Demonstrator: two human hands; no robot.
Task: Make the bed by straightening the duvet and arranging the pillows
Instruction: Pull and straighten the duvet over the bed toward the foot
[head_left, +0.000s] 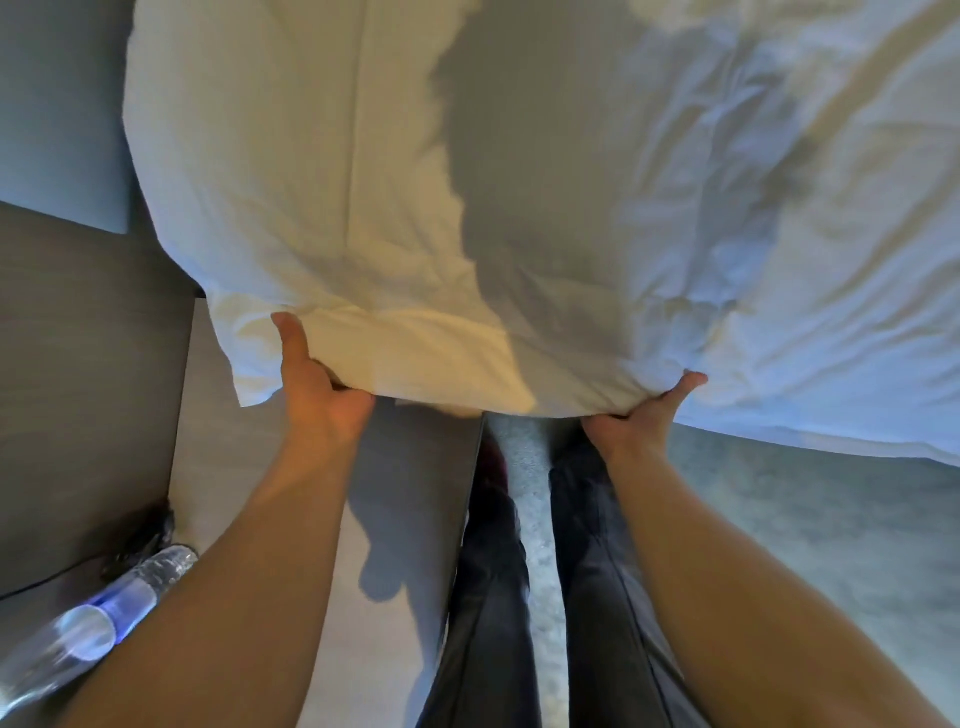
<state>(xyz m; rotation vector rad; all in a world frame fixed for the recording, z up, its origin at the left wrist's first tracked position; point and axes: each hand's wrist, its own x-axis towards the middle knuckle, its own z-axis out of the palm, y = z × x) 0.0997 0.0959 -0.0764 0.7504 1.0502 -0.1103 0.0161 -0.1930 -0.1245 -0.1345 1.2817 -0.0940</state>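
A large white pillow (322, 197) fills the upper middle of the head view, its near edge toward me. My left hand (317, 384) grips that edge near the left corner, thumb on top and fingers underneath. My right hand (644, 415) grips the same edge further right, fingers curled under the fabric. A rumpled white duvet (810, 218) lies on the bed to the right of the pillow and partly under it. My shadow falls across the middle of the pillow.
A grey bedside table (291, 519) stands below the pillow's left end, with a clear plastic water bottle (98, 618) and a dark cable at its left. My legs in dark trousers (587, 597) stand on grey carpet (810, 519) beside the bed's edge.
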